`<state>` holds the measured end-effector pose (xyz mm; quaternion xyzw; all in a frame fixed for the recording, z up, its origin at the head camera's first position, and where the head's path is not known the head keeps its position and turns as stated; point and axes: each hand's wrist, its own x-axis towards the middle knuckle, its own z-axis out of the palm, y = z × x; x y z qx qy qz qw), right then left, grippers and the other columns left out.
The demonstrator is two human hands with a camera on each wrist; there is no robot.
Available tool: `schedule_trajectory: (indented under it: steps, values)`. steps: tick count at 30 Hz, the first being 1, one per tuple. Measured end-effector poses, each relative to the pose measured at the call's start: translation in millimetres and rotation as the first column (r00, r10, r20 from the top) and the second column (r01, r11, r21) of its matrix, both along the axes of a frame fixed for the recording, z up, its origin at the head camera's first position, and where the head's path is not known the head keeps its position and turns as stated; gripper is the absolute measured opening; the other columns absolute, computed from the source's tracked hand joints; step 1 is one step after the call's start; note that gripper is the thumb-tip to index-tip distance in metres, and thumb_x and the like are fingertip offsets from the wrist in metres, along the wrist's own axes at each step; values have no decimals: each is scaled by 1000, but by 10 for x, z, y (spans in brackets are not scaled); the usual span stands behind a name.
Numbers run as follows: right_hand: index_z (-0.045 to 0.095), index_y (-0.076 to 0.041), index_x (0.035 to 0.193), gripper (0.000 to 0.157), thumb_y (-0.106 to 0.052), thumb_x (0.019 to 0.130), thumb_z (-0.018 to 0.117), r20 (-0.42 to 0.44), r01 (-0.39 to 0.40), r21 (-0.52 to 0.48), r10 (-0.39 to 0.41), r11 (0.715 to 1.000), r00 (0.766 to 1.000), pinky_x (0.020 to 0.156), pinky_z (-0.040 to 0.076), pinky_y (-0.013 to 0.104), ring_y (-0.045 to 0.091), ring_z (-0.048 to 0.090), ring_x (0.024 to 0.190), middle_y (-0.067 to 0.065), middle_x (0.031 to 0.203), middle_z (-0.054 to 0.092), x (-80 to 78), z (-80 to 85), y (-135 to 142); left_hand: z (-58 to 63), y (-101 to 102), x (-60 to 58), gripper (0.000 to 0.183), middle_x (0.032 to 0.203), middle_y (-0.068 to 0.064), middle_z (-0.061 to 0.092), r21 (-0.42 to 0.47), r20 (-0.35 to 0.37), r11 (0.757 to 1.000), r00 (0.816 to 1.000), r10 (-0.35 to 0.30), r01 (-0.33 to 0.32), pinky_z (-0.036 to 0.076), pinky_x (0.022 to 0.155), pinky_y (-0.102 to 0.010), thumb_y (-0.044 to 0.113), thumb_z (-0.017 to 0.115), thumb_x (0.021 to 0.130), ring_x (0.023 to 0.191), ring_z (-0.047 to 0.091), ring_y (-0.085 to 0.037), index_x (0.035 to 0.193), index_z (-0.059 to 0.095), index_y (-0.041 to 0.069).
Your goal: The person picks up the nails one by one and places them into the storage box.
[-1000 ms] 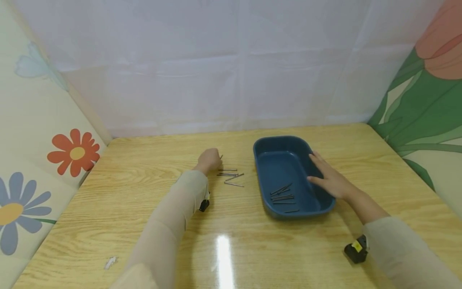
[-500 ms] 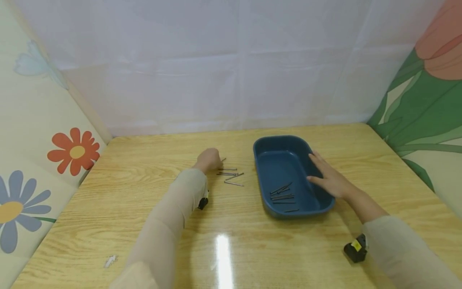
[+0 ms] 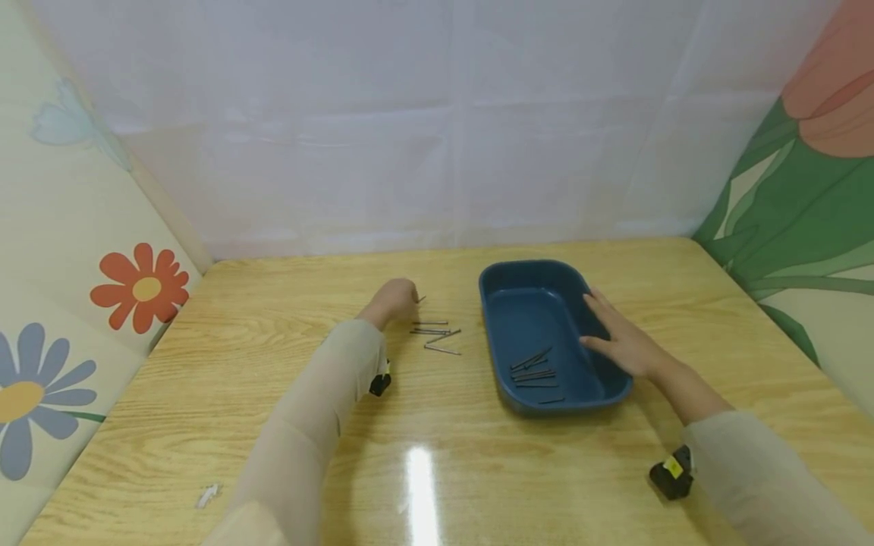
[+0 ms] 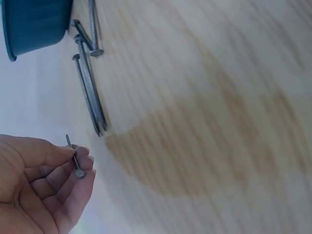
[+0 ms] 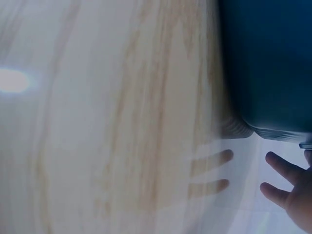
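Observation:
Between thumb and fingertips, my left hand (image 3: 394, 300) pinches a single nail (image 4: 74, 158), its round head showing in the left wrist view. Several loose nails (image 3: 437, 331) lie on the table just beside that hand, some crossing each other. To their right stands a deep blue plastic basin (image 3: 488, 334), with more nails (image 3: 535, 370) lying on its floor near the front. My right hand (image 3: 628, 343) rests on the basin's right rim, fingers spread and straight. In the right wrist view only part of that hand shows, beside the basin's dark wall (image 5: 273, 73).
The wood-grain table (image 3: 273, 318) runs back to a white cloth backdrop (image 3: 341, 152). Flower-printed panels (image 3: 41, 227) stand at both sides. A small whitish scrap or mark (image 3: 208, 496) is on the table at front left. Each wrist carries a small black camera (image 3: 672, 474).
My left hand stays close to the same spot with the nail in it, its forearm shifted slightly left. The right hand and the basin hold their places.

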<state>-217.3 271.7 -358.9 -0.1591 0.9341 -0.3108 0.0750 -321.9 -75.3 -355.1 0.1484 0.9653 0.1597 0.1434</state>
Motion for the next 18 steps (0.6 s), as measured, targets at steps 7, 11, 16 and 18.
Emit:
schedule_trajectory:
  steps: [7,11,16,18]
  values:
    - [-1,-3,137,72,-21,88,48,9,-4,7,4,1000,1000,91,7,62,42,-3,124,14,141,-14,5,-5,3,30,36,60,24,106,-13,57,96,25,994,998,-62,59,40,86,-34,0,45,85,102,50,-27,105,59,-2]
    - [-2,-3,137,72,-21,88,48,7,-8,11,8,1000,1000,91,7,62,42,-3,124,14,141,-14,8,-4,7,50,73,97,25,105,-13,57,159,39,985,996,-75,68,44,80,-32,2,45,86,95,53,-24,106,58,-2]
    - [-2,-3,137,72,-22,88,48,10,-11,7,11,1000,1000,92,7,62,42,-4,124,14,141,-14,6,1,4,74,111,127,23,101,-11,57,225,46,972,996,-78,66,45,77,-30,3,47,84,86,54,-19,105,56,-1]
    - [-2,-3,137,72,-22,88,48,11,-11,4,11,1000,1000,92,6,62,42,-4,124,14,141,-15,-1,1,3,87,129,135,23,98,-10,57,248,59,967,995,-76,59,45,76,-30,3,48,83,83,54,-18,105,56,0]
